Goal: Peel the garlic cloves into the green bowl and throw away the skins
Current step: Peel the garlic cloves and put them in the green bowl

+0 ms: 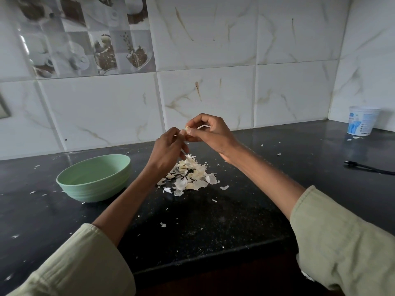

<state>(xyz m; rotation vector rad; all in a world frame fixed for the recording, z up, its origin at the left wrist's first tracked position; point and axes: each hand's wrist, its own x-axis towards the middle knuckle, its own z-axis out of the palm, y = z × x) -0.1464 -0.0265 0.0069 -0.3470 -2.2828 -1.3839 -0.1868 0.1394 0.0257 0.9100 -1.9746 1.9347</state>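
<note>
Sitting apart from skins (189, 174), green bowl (94, 178).

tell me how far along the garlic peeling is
Done: a pile of skins lies on the dark counter, so some peeling has happened. Whether cloves are in the green bowl cannot be told; the inside that shows looks bare. In hand: the right hand pinches a garlic clove while the left hand works at its skin. Left: finish this clove and throw the skins away.
</note>
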